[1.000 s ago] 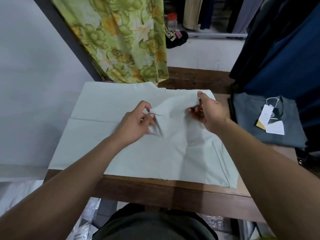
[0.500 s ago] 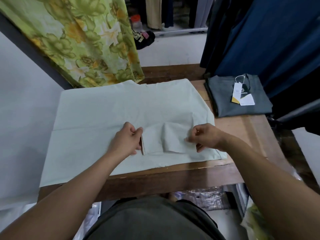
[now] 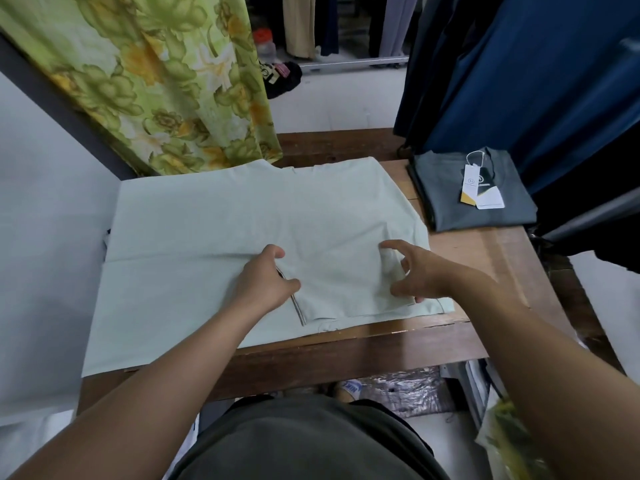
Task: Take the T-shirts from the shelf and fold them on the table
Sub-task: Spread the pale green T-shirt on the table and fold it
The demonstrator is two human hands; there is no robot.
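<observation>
A pale green T-shirt (image 3: 221,220) lies spread flat over the wooden table (image 3: 485,261). Its right sleeve (image 3: 343,285) is folded inward onto the body, near the table's front edge. My left hand (image 3: 266,282) has its fingers curled at the sleeve's hem on the left side and pinches it. On the sleeve's right side, my right hand (image 3: 412,271) has its fingers spread and loosely bent, fingertips at the cloth, gripping nothing. A folded dark grey T-shirt (image 3: 446,202) with a paper tag (image 3: 481,192) lies at the table's far right corner.
A green floral cloth (image 3: 156,84) hangs behind the table at the left. Dark blue garments (image 3: 519,81) hang at the right, close over the grey T-shirt. A white wall (image 3: 41,202) borders the left side. Plastic-wrapped bundles (image 3: 408,389) sit under the table.
Both hands brought the sleeve down toward the front edge and laid it flat on the shirt body. My right hand has let go of the cloth and spread its fingers.
</observation>
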